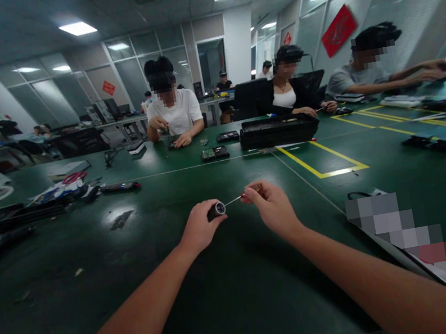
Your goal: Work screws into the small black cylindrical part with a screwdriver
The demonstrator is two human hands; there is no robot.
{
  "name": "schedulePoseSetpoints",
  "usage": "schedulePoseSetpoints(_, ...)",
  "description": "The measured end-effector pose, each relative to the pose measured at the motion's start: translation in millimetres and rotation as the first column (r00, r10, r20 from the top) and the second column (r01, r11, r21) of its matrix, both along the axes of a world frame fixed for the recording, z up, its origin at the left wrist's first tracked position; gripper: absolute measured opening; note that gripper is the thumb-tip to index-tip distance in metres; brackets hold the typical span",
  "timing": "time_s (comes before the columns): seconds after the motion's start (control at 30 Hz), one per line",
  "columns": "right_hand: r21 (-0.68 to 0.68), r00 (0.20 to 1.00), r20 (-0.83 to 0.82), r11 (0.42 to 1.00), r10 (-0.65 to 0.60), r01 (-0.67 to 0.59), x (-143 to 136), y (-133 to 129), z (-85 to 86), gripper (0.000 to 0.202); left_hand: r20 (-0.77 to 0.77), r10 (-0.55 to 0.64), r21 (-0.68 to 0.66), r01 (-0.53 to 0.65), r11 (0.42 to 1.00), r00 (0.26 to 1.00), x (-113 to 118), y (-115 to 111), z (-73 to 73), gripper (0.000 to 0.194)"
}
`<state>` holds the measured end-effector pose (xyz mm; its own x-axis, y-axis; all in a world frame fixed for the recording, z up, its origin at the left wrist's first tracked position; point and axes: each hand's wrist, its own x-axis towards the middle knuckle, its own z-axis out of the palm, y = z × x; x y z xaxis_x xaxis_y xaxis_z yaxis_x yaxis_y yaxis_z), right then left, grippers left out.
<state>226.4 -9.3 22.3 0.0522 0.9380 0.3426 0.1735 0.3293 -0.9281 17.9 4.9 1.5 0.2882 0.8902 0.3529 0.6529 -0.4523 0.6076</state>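
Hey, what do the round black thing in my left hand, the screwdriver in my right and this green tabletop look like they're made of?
Black cylinder: probably plastic, dark, with a pale rim that could be metal or plastic.
Screwdriver: likely metal shaft, thin and silvery; reddish handle, perhaps plastic.
Tabletop: smooth, semi-gloss; maybe laminate or a rubber mat, given its soft reflections.

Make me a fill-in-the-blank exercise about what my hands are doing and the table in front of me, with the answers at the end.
The thin tool is gripped by your ____ hand.
The dark round part is held in your ____ hand.
The tabletop is colored ____.
The tape marking shapes on the tabletop is colored ____.

Missing words: right; left; green; yellow.
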Motion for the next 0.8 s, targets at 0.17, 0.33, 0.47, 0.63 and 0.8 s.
schedulePoseSetpoints(0.17,-0.059,0.996,-0.091,0.998,0.016,-0.022,1,5,-5.5,0.027,-0.001,-0.024,0.005,0.024,1.000,1.000,-2,1,-2.6,0.031)
schedulePoseSetpoints(0.33,-0.119,0.989,-0.150,0.993,0.000,-0.018,1,8,-8.6,0.025,-0.010,-0.028,-0.001,0.028,1.000,1.000,-2,0,-3.0,0.033)
schedulePoseSetpoints(0.47,-0.122,0.991,-0.133,0.993,-0.021,0.004,-1,10,-10.7,0.026,-0.007,-0.017,-0.010,0.017,1.000,1.000,-1,0,-1.2,0.032)
schedulePoseSetpoints(0.63,-0.095,0.999,0.007,0.994,-0.050,0.050,0,3,-0.7,0.027,-0.005,-0.011,0.017,0.011,1.000,1.000,-2,2,-3.6,0.034)
schedulePoseSetpoints(0.8,-0.048,0.912,0.391,0.987,-0.124,0.155,5,-5,12.5,0.049,-0.012,-0.005,0.034,0.005,0.999,1.000,-3,2,-4.4,0.036)
